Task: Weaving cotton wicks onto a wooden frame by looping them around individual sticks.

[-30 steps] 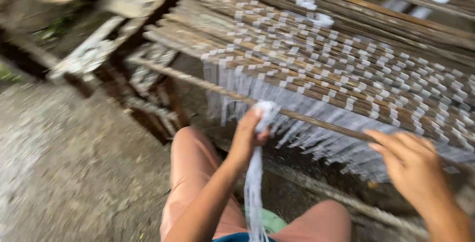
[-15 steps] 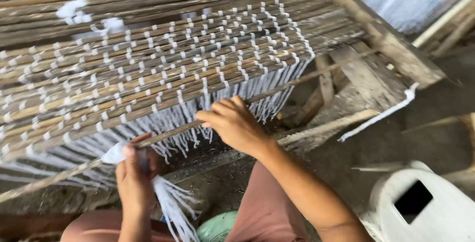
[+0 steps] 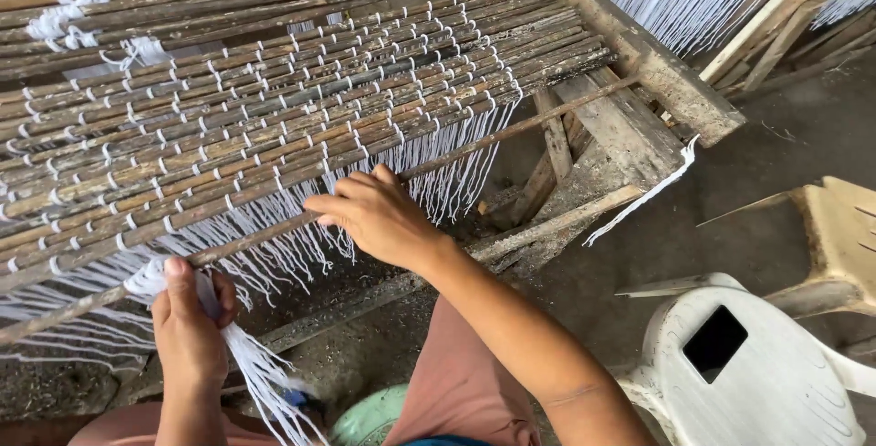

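Head camera view, looking down at a mat of brown bamboo slats [image 3: 274, 108] bound by rows of white cord, stretched over a weathered wooden frame [image 3: 652, 67] across the upper half of the frame. At lower left, the left hand [image 3: 187, 332] is closed in a fist around a bundle of white strings [image 3: 260, 373]. At centre, the right hand [image 3: 379, 218] rests with fingers loosely spread on the mat's lower edge. A white plastic chair [image 3: 766, 373] sits at lower right.

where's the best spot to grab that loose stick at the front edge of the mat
Probably the bare stretch of the front stick, right of the right hand. There it juts past the hanging white strings and nothing lies over it. Come from above and the near side, fingers wrapping across its thin, slanting length.
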